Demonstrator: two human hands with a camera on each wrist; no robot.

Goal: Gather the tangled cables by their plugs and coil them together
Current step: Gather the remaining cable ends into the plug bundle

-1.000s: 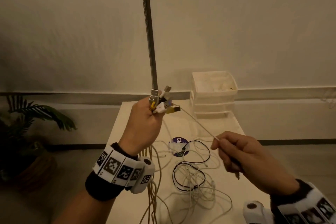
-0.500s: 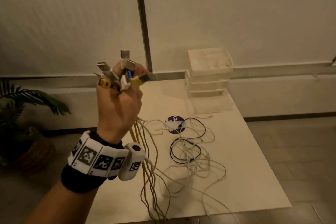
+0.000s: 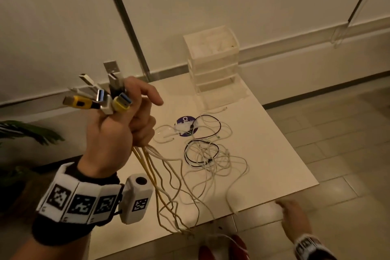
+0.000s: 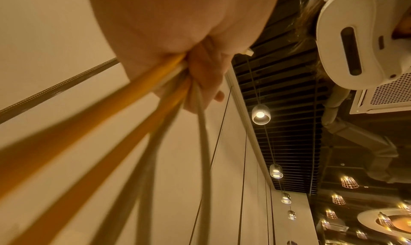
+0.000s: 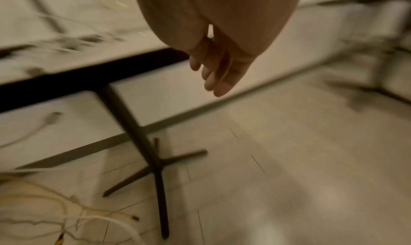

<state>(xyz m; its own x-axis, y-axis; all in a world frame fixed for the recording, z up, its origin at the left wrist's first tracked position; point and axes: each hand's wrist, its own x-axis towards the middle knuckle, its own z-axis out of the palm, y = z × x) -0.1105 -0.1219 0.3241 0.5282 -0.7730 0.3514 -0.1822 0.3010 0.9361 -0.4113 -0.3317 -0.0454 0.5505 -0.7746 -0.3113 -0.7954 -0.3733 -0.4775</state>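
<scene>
My left hand [image 3: 118, 133] is raised at the left and grips a bundle of cables just below their plugs [image 3: 99, 97]: several USB plugs, yellow, white and black, fan out above the fist. The yellow and white cables [image 3: 168, 175] hang from the fist down across the white table [image 3: 274, 154] and over its near edge. In the left wrist view the fingers [image 4: 206, 76] curl round the cables [image 4: 155, 94]. A loose tangle of white and black cables [image 3: 206, 150] lies on the table. My right hand [image 3: 293, 215] is low by the table's near edge, fingers [image 5: 213, 76] relaxed, holding nothing.
A white set of small drawers [image 3: 213, 59] stands at the table's far edge. A purple round sticker [image 3: 185, 122] lies under the cables. A metal pole [image 3: 124, 21] rises behind the table. Plant leaves [image 3: 25, 133] show at the left. The table's black cross foot [image 5: 155, 161] stands on the tiled floor.
My right hand let go of the white cable and dropped to the table's near edge. My left hand lifted the plug bundle higher and to the left.
</scene>
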